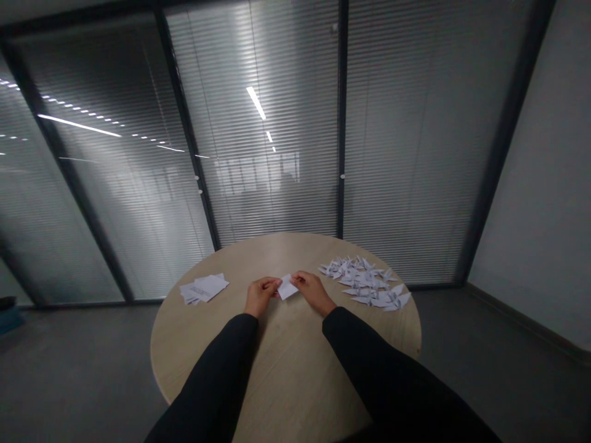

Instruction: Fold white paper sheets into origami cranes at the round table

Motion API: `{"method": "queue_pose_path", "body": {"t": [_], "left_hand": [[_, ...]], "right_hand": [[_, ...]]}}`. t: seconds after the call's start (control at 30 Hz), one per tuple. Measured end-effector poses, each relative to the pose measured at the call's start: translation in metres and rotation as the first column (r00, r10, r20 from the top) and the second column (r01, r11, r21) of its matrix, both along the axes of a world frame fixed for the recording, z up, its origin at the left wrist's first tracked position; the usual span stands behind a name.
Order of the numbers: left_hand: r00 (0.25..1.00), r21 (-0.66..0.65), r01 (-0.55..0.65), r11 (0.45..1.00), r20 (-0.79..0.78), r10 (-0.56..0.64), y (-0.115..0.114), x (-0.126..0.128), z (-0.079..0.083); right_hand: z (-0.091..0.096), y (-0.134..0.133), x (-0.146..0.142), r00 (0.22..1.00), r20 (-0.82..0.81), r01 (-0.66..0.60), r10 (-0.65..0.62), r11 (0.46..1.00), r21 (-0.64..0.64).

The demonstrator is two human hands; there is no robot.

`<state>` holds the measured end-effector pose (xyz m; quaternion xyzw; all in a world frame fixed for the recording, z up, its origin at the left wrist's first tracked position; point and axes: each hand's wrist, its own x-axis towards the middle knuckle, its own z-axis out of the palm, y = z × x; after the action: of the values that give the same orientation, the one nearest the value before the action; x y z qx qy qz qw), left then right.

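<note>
Pretty light stuff here: a small white paper sheet (pixel 287 287) is pinched between the left hand (pixel 261 296) and the right hand (pixel 314 293), held just over the round wood-look surface (pixel 281 255). The fingers (pixel 276 283) of both hands are closed narrow on opposite edges of it, though any creases in it can't be made out from this view. A sheet like this should weigh next to nothing and bend at a touch, so it's best taken by the edges, not squeezed mid-sheet. Left of the sheet, a loose stack of white paper (pixel 204 288) is lying; right of it, a heap of origami cranes (pixel 364 283) is spread out, and those look easily crushed.
</note>
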<state>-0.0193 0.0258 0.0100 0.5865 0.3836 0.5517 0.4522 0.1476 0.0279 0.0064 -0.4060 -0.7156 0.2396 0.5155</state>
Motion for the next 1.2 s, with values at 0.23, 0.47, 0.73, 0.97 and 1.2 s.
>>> {"method": "queue_pose_path", "body": {"t": [0.23,0.47,0.73,0.97,1.2], "left_hand": [[0.994,-0.022,-0.07,0.997,0.082,0.072,-0.002,-0.002,0.005],[0.987,-0.076,0.0,0.997,0.162,0.012,-0.007,-0.003,0.009],[0.961,-0.13,0.214,0.968,0.203,-0.186,-0.01,-0.005,0.008],[0.922,-0.141,0.313,0.939,0.281,-0.265,-0.014,-0.006,0.011],[0.905,-0.15,0.351,0.924,0.31,-0.293,-0.02,-0.004,0.016]], "right_hand": [[0.001,-0.004,-0.002,0.997,-0.024,-0.078,0.078,0.997,-0.029],[0.002,0.001,-0.002,0.988,-0.096,-0.126,0.119,0.989,-0.076],[0.002,-0.008,-0.002,0.886,-0.355,-0.368,0.298,0.918,-0.147],[0.008,-0.014,-0.002,0.866,-0.367,-0.424,0.34,0.888,-0.179],[0.001,-0.008,-0.002,0.829,-0.445,-0.449,0.338,0.878,-0.169]]}}
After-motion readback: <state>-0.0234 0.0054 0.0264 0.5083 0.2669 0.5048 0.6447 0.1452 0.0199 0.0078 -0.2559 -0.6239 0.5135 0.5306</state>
